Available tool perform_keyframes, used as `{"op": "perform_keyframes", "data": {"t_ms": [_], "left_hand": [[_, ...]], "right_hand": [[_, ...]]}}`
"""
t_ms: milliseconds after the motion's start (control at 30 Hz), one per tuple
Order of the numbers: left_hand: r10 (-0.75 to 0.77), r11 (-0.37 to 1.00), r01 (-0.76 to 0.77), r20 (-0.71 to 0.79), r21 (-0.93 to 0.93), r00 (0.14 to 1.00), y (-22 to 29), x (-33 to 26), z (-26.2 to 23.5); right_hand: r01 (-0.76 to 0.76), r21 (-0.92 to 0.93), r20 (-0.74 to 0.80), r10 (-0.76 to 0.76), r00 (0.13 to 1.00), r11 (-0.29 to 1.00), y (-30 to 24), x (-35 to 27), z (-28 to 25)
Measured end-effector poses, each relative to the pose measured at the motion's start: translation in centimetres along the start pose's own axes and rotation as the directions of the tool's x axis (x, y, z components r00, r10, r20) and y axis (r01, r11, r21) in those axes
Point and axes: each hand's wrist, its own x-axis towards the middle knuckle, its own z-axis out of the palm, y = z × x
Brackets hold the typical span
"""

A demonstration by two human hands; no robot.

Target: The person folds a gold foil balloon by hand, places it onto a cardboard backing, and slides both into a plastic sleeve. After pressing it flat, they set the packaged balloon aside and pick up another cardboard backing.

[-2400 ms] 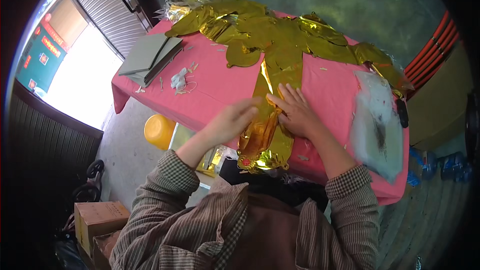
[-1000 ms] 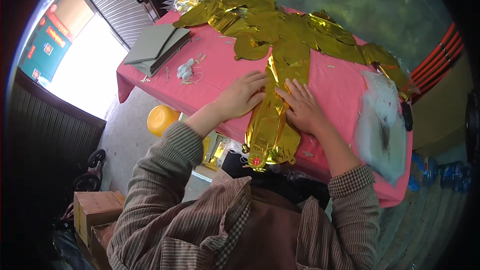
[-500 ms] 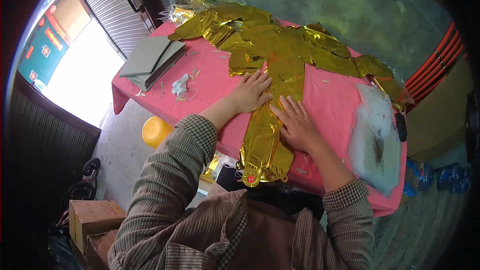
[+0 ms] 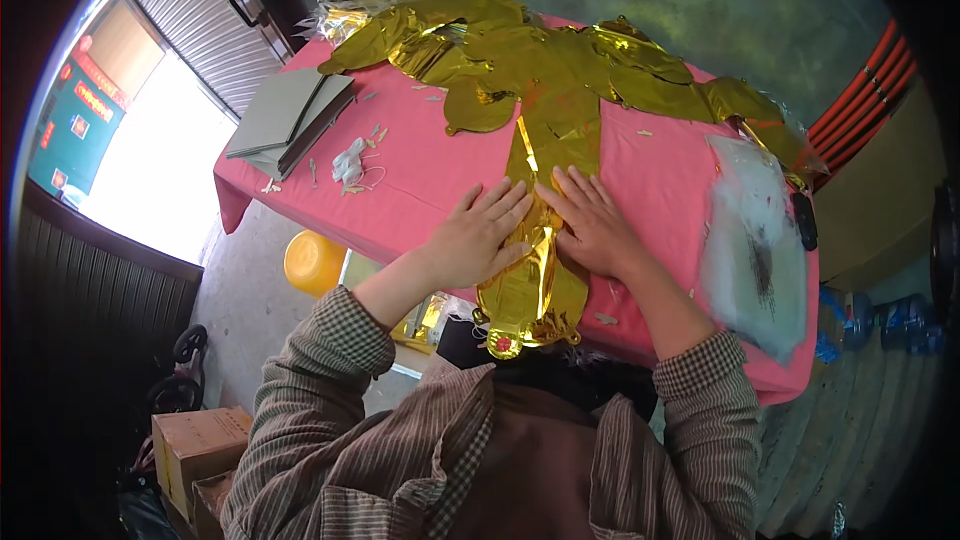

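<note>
A deflated gold foil balloon (image 4: 565,135) lies flat on the table, its long narrow part reaching toward me and hanging slightly over the near edge. My left hand (image 4: 480,235) rests flat on the left side of this strip, fingers stretched and pointing away. My right hand (image 4: 598,225) presses on the strip's right side, palm down with its fingers spread. The fingertips of both hands lie close to each other, and neither hand grips anything. At the balloon's near end is a small tab with a red spot. Other gold pieces lie overlapped at the far side.
A pink cloth (image 4: 410,145) covers the table. On it lie grey boards (image 4: 285,120), a white string bundle (image 4: 349,162), small pale scraps and a clear plastic bag (image 4: 755,260) at right. A yellow bucket (image 4: 313,262) and cardboard boxes (image 4: 200,445) stand on the floor.
My left hand has slid toward me along the gold strip. The right hand has shifted a little farther from me. The view has tilted slightly.
</note>
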Motion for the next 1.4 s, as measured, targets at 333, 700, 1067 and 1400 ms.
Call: {"op": "perform_keyframes", "data": {"t_ms": [333, 700, 1067, 1400], "left_hand": [[-0.004, 0.999, 0.005, -0.003, 0.035, 1.000, 0.0, -0.2, 0.0], [0.007, 0.997, -0.007, 0.007, 0.072, 1.000, 0.2, -0.2, -0.1], [0.017, 0.998, -0.017, -0.005, 0.066, 1.000, 0.0, -0.1, -0.1], [0.025, 0.999, -0.024, -0.009, 0.044, 1.000, -0.1, -0.3, 0.2]], "right_hand": [[0.078, 0.203, -0.077, -0.063, 0.995, 0.976, -0.1, -0.5, -0.9], [0.045, 0.056, 0.096, -0.050, 0.994, 0.997, 1.1, -2.8, -3.7], [0.421, -0.440, 0.088, -0.429, 0.899, 0.793, 1.1, -3.4, -4.8], [0.536, -0.413, -0.039, -0.602, 0.798, 0.737, 1.6, -3.2, -4.0]]}}
